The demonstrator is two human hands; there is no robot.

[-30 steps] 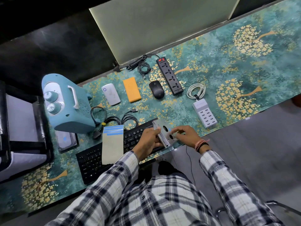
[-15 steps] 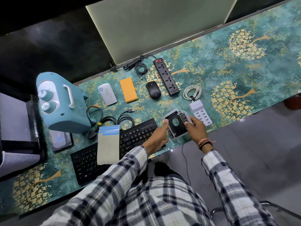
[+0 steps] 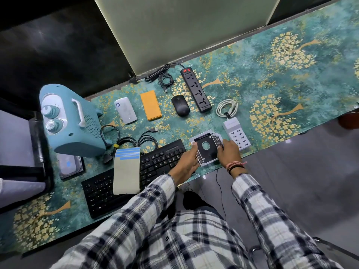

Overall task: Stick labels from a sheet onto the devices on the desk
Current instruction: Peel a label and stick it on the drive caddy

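From the head camera, looking down over the checked sleeves, both hands meet at the near edge of the desk (image 3: pixel 291 74), just right of the black keyboard (image 3: pixel 136 177). Between them is a flat drive tray (image 3: pixel 206 150), black and silver with a round hole through its middle, lying almost level at or just above the desk top; I cannot tell whether it is touching. The left hand (image 3: pixel 187 162) pinches the tray's left edge with curled fingers, and the right hand (image 3: pixel 228 152) grips the right edge, its fingertips over the small printed strip there.

To my eye the tray is a thin, stiff plate, light and a little slippery on its bare metal, so holding it by the two long edges as here seems the sensible grip, leaving the flat face free for a label. Its long side runs away from the person and leans slightly left, with the black face turned up.

The label sheet (image 3: pixel 127 169) lies across the keyboard, well apart from both hands, blue strips at its far end. It looks limp and curls at the near edge; I would peel from a corner.

Just beside the tray, to the right, sits a white charging block (image 3: pixel 236 133).
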